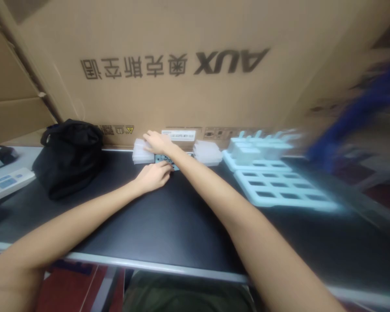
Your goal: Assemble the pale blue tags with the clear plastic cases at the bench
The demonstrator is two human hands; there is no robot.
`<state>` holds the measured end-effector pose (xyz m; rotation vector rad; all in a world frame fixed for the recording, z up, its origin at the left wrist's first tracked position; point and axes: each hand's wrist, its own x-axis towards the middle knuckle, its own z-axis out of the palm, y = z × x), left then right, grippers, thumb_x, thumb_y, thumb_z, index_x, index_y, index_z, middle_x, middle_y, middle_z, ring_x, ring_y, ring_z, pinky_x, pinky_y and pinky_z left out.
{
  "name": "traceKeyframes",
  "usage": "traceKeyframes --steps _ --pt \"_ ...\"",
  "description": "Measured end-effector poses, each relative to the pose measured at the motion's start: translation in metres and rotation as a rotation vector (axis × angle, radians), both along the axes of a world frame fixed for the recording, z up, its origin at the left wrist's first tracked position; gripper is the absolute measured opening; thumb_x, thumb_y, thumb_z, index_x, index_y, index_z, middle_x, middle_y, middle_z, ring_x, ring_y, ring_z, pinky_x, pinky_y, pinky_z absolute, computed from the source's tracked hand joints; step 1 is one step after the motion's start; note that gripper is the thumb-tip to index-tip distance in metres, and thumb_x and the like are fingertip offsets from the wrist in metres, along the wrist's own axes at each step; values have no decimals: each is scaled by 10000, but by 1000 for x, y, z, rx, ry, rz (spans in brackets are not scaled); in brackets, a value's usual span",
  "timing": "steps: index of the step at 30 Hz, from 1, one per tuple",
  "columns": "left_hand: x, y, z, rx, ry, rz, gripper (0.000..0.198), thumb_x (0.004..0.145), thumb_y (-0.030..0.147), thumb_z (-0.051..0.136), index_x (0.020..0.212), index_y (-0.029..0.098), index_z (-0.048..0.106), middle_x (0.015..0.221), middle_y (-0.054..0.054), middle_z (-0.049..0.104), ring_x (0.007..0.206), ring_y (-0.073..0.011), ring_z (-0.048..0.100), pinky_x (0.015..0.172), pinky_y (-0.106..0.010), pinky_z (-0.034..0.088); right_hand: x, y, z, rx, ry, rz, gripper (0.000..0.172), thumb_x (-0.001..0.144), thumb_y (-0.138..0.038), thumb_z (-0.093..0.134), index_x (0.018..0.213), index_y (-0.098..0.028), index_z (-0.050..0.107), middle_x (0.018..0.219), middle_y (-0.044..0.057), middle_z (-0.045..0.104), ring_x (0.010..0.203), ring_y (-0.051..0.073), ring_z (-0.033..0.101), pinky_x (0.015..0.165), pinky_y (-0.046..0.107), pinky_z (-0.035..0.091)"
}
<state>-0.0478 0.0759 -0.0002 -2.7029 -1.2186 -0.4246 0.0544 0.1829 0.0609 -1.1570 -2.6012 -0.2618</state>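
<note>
- Reaching far over the black desk (169, 234), with the bare right forearm (240, 221) nearest and the left forearm (91, 219) angling in from the other side.
- Resting the left hand (153, 177) at the near side of a small patterned board (159, 158), fingers curled; cannot tell whether pinching or only touching.
- Stretching the right hand (159, 143) just beyond, at the left stack of cloudy plastic boxes (141, 156), fingers partly spread; cannot tell whether gripping any.
- Partly hiding the board, near the far edge of the desk, between that stack and the right stack of boxes (208, 154).
- Seeing light blue racks (256, 200) to the right, a black bag (73, 156) to the left, a big carton (214, 104) behind.
- Probably handling board and boxes together at this step.
- Calling next, seemingly, for a sure hold on one box, without nudging its neighbours.
</note>
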Motion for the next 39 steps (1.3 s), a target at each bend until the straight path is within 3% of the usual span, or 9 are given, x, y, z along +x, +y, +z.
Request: traceKeyframes --steps 6,11,13,16,20,24,29,34,39 --pt "0 0 -1 -5 4 4 325 1030 252 455 1237 261 705 1346 -30 707 1118 -227 739 970 -351 617 30 -25 6 54 -1 1 419 1052 -423 479 1336 -123 550 1429 220 553 1221 332 570 913 418 503" --pt "-1 0 -2 -9 2 25 327 1036 278 452 1240 267 706 1350 -32 702 1098 -231 745 920 -347 625 121 -81 17 243 133 39 419 1055 -458 399 1280 -147 567 1288 191 653 1131 314 621 872 405 497" --pt "-1 0 -2 -18 1 28 329 1039 278 443 1237 267 704 1361 -24 699 1103 -235 745 921 -359 627 171 -107 13 296 295 -59 402 1034 -475 427 1260 -170 560 1172 160 697 1018 289 653 819 397 491" --pt "-1 0 -2 -25 -6 24 319 1038 276 446 1226 271 703 1364 -15 700 1118 -229 740 939 -363 625 243 -132 -6 327 508 -327 374 990 -526 459 1145 -197 549 930 104 690 779 247 633 694 380 448" --pt "-1 1 -2 -18 -10 30 313 1031 271 451 1221 276 700 1384 -4 693 1139 -229 734 956 -369 623 306 -130 -36 181 690 -599 412 893 -587 564 1077 -222 511 829 55 633 725 231 608 699 381 455" --pt "-2 2 -1 -22 3 33 317 1034 278 440 1222 272 696 1389 -11 687 1138 -240 736 939 -385 630 318 -111 -51 -145 765 -679 561 794 -642 686 1107 -218 495 874 41 624 779 229 625 747 375 493" --pt "-2 1 -1 -31 7 36 314 1031 271 441 1223 268 689 1382 -25 682 1130 -242 737 922 -385 635 308 -103 -61 -191 808 -762 789 699 -691 767 1226 -189 463 867 34 639 789 243 626 718 367 489" --pt "-2 1 -1 -36 4 30 316 1028 272 445 1229 267 689 1396 -26 676 1138 -238 734 951 -387 629 309 -99 -62 -184 563 -816 554 719 -723 739 838 -211 565 754 75 658 748 273 629 704 390 463" --pt "-3 2 -1 -35 5 25 327 1022 269 438 1242 272 680 1406 -21 672 1145 -236 732 976 -392 620 304 -96 -62 -147 441 -842 567 785 -756 662 610 -235 521 606 100 620 652 271 607 651 394 433"
